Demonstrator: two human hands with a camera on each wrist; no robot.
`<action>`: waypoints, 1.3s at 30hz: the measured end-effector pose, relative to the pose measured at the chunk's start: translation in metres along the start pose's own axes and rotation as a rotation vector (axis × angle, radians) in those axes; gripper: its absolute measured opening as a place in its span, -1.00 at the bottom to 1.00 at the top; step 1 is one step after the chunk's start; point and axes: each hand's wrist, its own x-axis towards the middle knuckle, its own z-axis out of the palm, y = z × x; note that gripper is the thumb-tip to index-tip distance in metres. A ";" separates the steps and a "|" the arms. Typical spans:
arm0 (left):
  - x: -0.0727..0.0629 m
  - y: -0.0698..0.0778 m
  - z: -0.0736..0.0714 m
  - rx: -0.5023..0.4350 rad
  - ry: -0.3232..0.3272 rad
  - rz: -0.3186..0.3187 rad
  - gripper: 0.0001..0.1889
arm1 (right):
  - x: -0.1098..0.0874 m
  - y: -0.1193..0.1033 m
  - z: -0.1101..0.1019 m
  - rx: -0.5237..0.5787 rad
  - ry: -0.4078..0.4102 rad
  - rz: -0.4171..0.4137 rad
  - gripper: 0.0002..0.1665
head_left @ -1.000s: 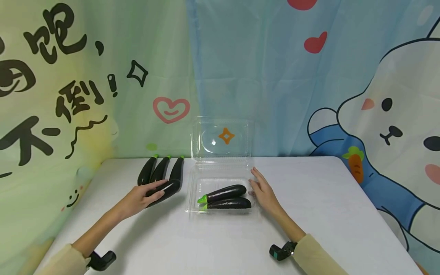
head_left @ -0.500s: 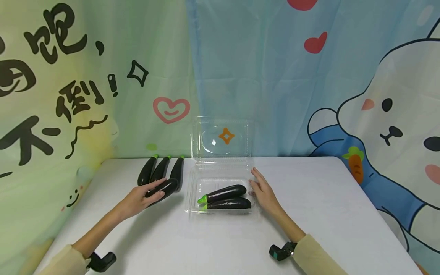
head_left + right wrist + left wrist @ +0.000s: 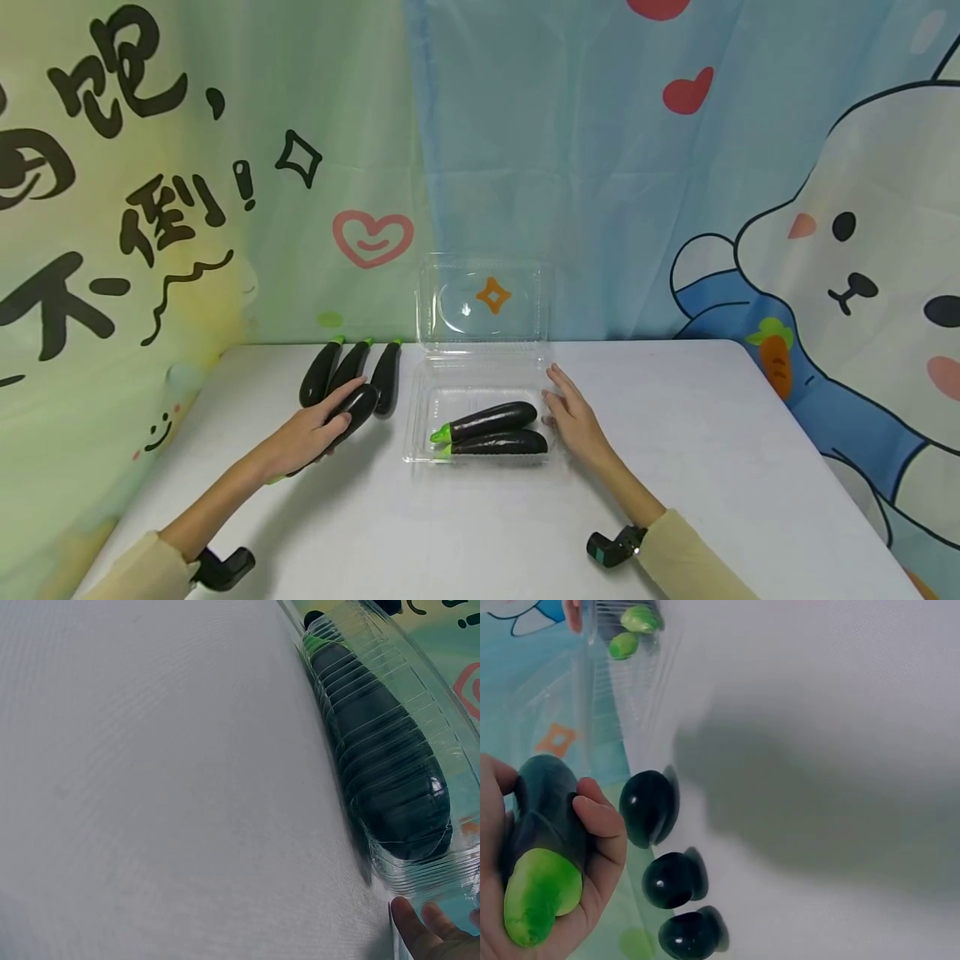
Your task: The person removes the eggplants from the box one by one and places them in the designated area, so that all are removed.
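Observation:
My left hand (image 3: 303,437) grips a dark purple eggplant (image 3: 360,407), its round end pointing away from me. In the left wrist view, thumb and fingers wrap this eggplant's sides, and its green cap (image 3: 540,896) lies against the palm. The eggplant is raised over the table, partly hidden by the hand. A clear plastic clamshell box (image 3: 417,417) holds two eggplants (image 3: 495,421) side by side, green caps to the left. My right hand (image 3: 579,421) rests along the box's right side, fingers extended at its wall.
Three more eggplants (image 3: 386,379) lie in a row at the back left, caps toward the table's far edge. The box's lid (image 3: 442,329) stands up against the printed curtain (image 3: 600,208). All this is on a white table (image 3: 480,533).
The held eggplant has swung in my left hand: its round end moved left and its cap now shows by the wrist. My right hand and the box stayed put.

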 end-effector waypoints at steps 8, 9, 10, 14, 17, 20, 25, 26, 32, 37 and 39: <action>0.001 0.000 0.001 -0.029 0.037 0.027 -0.44 | 0.001 0.002 0.000 0.047 -0.010 0.002 -0.40; 0.001 0.000 0.001 -0.037 0.047 0.032 -0.43 | 0.002 0.007 0.001 0.039 -0.005 -0.003 -0.40; 0.001 0.001 0.001 -0.047 0.057 0.038 -0.43 | 0.003 0.009 0.001 0.028 -0.002 -0.010 -0.40; 0.001 0.001 0.000 -0.093 0.082 0.052 -0.46 | 0.003 0.011 0.002 -0.001 0.007 -0.011 -0.40; 0.000 0.001 0.001 -0.112 0.089 0.061 -0.47 | 0.003 0.011 0.002 -0.007 0.006 -0.008 -0.40; -0.001 0.001 0.001 -0.110 0.102 0.089 -0.47 | 0.002 0.009 0.002 -0.002 0.003 0.001 -0.40; -0.001 0.001 0.001 -0.031 0.155 0.133 -0.44 | 0.001 0.007 0.001 0.020 0.002 -0.007 -0.40; -0.001 0.001 0.001 0.004 0.171 0.139 -0.44 | 0.001 0.007 0.001 0.026 -0.001 -0.011 -0.40; 0.000 0.001 0.001 0.130 0.234 0.167 -0.47 | 0.002 0.006 0.002 0.003 0.000 -0.007 -0.40; 0.000 0.001 0.000 0.121 0.265 0.205 -0.48 | 0.003 0.007 0.001 -0.037 0.005 -0.012 -0.40; 0.000 0.001 0.000 0.122 0.272 0.216 -0.49 | 0.003 0.008 0.001 -0.041 0.007 -0.018 -0.40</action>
